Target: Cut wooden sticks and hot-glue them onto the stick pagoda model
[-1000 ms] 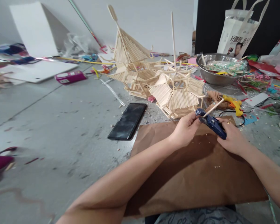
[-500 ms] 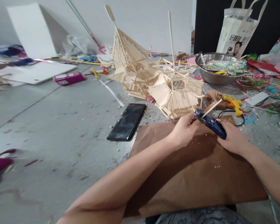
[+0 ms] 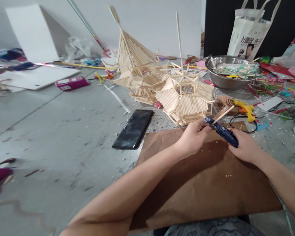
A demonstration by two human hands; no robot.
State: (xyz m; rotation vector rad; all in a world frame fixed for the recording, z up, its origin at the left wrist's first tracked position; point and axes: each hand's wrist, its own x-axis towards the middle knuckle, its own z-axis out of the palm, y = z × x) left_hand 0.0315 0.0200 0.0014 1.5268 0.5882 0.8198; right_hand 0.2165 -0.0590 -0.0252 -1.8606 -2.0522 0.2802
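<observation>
My right hand [image 3: 244, 146] is closed round the handles of a dark blue cutting tool [image 3: 222, 131]. A thin wooden stick [image 3: 223, 114] slants up and to the right from the tool's head. Beside that head, my left hand [image 3: 195, 134] is pinched, its fingertips at the stick's lower end, which is mostly hidden. Both hands are above a brown sheet [image 3: 211, 186] on the floor. Just beyond them stands a low model of wooden sticks [image 3: 191, 104] with one tall upright stick. Behind it to the left is another stick model [image 3: 135, 54] with a peaked roof.
A black phone [image 3: 133, 128] lies left of the sheet. At the right are a yellow glue gun [image 3: 247, 109] with a black cable and a metal bowl [image 3: 232, 84] of sticks and wrappers. A purple packet [image 3: 72, 84] and a white bag [image 3: 243, 36] are farther back.
The view has shifted very slightly. Both hands keep their grip, and the tool and the stick stay almost in the same place.
</observation>
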